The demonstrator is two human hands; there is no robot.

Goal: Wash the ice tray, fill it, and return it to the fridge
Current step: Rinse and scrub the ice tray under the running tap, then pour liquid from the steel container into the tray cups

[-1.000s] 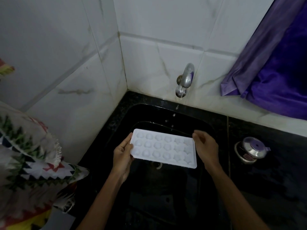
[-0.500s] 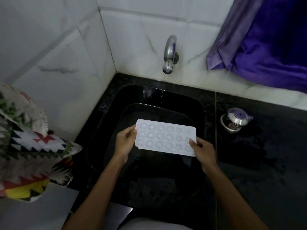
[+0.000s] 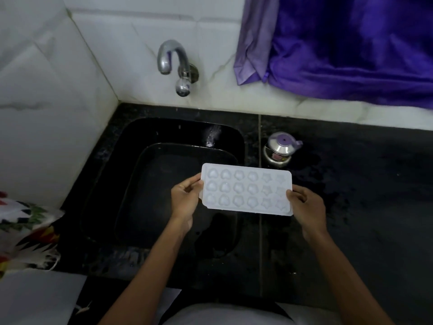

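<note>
A white ice tray with heart and star moulds is held level over the right edge of the black sink. My left hand grips its left end, thumb on top. My right hand grips its right end, near the lower corner. The chrome tap sticks out of the tiled wall behind the sink, and no water stream shows from it. I cannot tell whether the moulds hold water.
A small steel pot with a purple-knobbed lid stands on the wet black counter just behind the tray. Purple cloth hangs at the upper right. A patterned cloth lies at the left edge.
The tray has come away from under the tap, toward me and to the right. My right hand shifted from the tray's far corner to its near right end. Water no longer drips.
</note>
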